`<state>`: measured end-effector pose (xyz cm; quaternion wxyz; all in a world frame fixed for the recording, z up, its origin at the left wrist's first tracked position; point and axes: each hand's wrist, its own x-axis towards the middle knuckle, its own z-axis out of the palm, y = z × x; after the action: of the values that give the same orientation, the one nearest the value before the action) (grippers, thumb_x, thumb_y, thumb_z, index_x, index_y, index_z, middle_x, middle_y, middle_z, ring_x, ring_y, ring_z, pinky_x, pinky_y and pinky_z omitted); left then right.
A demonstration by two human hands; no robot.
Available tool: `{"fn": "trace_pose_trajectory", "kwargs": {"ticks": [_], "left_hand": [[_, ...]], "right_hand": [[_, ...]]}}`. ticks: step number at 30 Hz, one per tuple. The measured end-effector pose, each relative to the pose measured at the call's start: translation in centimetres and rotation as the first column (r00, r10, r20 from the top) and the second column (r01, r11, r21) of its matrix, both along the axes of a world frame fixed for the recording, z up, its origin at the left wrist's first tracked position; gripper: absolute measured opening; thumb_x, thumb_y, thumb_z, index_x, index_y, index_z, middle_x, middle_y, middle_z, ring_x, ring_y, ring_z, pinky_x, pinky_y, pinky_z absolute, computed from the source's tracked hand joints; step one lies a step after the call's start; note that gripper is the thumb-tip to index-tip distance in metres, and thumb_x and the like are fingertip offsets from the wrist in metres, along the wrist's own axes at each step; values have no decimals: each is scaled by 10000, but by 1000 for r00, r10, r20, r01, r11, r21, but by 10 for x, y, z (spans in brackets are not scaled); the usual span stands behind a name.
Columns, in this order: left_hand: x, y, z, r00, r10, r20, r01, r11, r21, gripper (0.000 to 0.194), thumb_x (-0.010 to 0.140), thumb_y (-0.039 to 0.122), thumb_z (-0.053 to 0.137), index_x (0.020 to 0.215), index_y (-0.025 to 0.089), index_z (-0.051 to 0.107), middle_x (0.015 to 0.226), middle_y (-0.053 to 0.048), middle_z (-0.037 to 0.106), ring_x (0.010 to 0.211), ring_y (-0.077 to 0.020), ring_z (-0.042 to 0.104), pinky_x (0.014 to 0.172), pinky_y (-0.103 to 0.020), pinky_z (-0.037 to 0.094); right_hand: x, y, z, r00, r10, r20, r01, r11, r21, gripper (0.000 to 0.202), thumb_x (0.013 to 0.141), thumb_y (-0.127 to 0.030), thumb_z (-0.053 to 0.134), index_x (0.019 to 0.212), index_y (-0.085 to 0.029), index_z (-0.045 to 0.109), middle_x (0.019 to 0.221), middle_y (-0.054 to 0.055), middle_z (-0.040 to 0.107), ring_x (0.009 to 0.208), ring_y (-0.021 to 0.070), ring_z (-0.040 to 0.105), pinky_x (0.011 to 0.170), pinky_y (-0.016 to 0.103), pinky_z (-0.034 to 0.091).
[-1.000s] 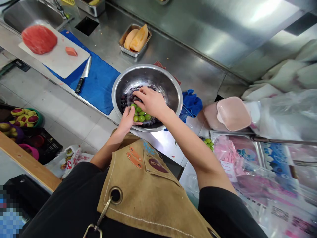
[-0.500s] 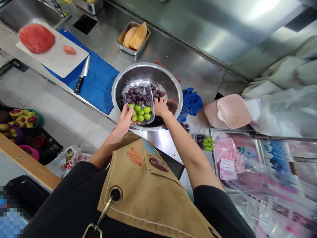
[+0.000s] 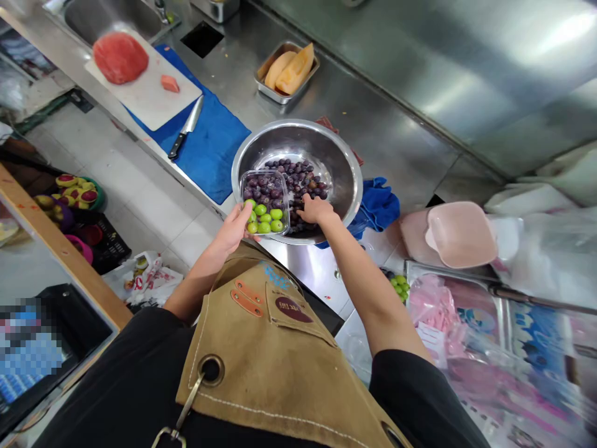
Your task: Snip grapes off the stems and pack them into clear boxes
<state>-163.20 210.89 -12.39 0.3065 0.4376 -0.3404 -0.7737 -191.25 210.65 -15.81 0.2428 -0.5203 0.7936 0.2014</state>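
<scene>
My left hand (image 3: 234, 229) grips the near-left side of a clear plastic container (image 3: 288, 214). It holds purple grapes (image 3: 265, 188) at the far end and green grapes (image 3: 264, 219) at the near end. The container is over the left part of a large steel bowl (image 3: 345, 155). Loose purple grapes (image 3: 303, 174) lie in that bowl. Over them, inside the right side of the bowl, is my right hand (image 3: 319, 210), its fingers apart and touching grapes. Nothing held shows in it, though its fingertips are partly hidden.
Left of the bowl, a knife (image 3: 186, 129) lies on a blue cloth (image 3: 217, 155) beside a cutting board (image 3: 163, 112) with red melon flesh (image 3: 120, 57). Behind stands a steel tray (image 3: 280, 96) of orange melon pieces. To the right are a crumpled blue cloth (image 3: 380, 205) and pink tub (image 3: 461, 233).
The view has shifted, so the counter items appear further right. My right hand has changed its finger pose among the loose grapes. My left hand still holds the container.
</scene>
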Motion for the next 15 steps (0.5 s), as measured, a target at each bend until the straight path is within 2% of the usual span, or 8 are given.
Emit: {"fn": "trace_pose_trajectory", "kwargs": {"ticks": [2,6,10,15], "left_hand": [[11,8,4,1000,22,-16,-22,1000,-3,471,990,608,766,1167,205,597,1091,-86,760,839,-219,795,621,-327,694],[33,23,11,991,125,-35,-126,992,-28,513,953,615,805,1202,217,600,1142,-99,774,900,-253,806,607,-329,688],[56,34,18,982,182,-43,-184,982,-42,577,928,612,829,1281,212,609,1117,-96,781,924,-268,811,620,-334,690],[86,50,26,965,259,-49,-263,959,-108,644,909,666,833,1318,214,627,1123,-81,783,926,-255,810,615,-306,681]], "right_hand": [[-7,-1,-1,998,47,38,-47,999,-2,627,1074,-438,648,1624,-183,485,1582,274,530,1366,385,676,1141,476,529],[-20,-3,-5,995,29,96,-26,999,-34,541,1072,-385,657,1566,-186,561,1558,267,556,1309,333,707,1139,412,524],[-32,-6,-11,996,57,69,-51,995,-86,445,1086,-289,577,1500,-129,613,1408,258,701,1327,349,699,1127,436,529],[-52,-10,-29,992,125,-1,-124,988,-87,450,989,-210,645,1426,-110,674,1290,250,776,1220,362,759,1004,407,566]]}}
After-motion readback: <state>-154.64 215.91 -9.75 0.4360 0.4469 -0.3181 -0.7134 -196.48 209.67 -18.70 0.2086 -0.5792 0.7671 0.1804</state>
